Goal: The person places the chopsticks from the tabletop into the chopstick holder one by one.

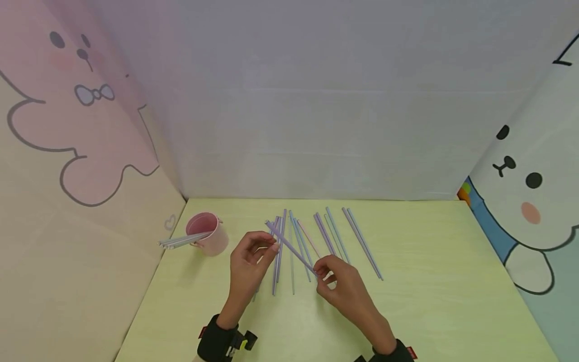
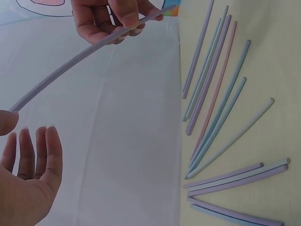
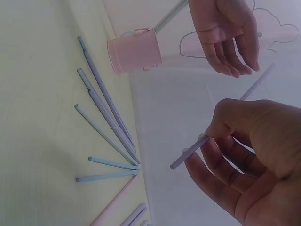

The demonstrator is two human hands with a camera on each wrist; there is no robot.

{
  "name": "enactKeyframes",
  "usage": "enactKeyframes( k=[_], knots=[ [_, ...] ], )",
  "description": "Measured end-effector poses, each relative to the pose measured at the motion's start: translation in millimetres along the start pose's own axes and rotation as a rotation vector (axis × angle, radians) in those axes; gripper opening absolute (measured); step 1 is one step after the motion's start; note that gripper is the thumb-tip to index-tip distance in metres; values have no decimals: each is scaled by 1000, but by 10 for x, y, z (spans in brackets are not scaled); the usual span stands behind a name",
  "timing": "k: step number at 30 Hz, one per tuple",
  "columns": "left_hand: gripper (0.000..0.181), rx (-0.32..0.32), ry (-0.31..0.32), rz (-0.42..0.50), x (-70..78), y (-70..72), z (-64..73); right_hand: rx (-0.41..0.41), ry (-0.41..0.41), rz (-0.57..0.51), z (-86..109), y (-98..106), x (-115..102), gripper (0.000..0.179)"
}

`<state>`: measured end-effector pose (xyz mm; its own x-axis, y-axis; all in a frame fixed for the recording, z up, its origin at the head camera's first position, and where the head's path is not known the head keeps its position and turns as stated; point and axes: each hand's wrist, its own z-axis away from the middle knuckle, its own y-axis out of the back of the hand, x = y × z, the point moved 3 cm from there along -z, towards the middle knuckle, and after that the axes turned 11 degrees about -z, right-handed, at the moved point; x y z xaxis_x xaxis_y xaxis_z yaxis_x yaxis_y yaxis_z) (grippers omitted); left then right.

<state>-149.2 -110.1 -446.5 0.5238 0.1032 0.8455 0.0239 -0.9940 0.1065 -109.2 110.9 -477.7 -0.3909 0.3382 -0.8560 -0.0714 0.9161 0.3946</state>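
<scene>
A purple straw [image 1: 291, 247] slants in the air between the hands, over the table. My right hand [image 1: 340, 282] pinches it near its lower end, between thumb and fingers. In the right wrist view the tip of this straw [image 3: 188, 151] sticks out past the fingers. The left hand [image 1: 250, 264] is beside the straw's upper part, its thumb right at the straw. Its fingers [image 2: 41, 150] show apart from the straw in the left wrist view. Below both hands, purple, blue, green and pink straws lie fanned out on the table [image 1: 434, 291].
A small pink bucket [image 1: 214, 241] stands at the table's back left, with several pale straws [image 1: 185, 240] leaning out over its rim. One pair of straws [image 1: 363, 244] lies farthest right. Cloth walls with cartoon figures enclose the table at the back and sides.
</scene>
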Motion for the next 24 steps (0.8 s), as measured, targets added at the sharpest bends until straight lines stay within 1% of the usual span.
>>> enactKeyframes(
  k=[6, 10, 14, 18, 20, 24],
  knots=[
    [30, -16, -6, 47, 55, -31, 10, -29, 32, -10, 17, -56, 0, 26],
    [30, -21, -15, 76, 62, -40, 24, -49, 38, -25, 17, -82, 4, 26],
    [29, -26, -20, 113, 69, -44, 28, -59, 48, -14, 13, -89, 13, 26],
    [26, -23, -17, 138, 78, -31, 25, -41, 83, 4, 6, -49, 35, 28],
    [26, -10, -14, 130, 78, -7, 24, -24, 91, 19, 9, -6, 69, 29],
    [26, 18, -13, 122, 56, 72, 21, 24, 49, 71, 21, 121, 197, 34]
  ],
)
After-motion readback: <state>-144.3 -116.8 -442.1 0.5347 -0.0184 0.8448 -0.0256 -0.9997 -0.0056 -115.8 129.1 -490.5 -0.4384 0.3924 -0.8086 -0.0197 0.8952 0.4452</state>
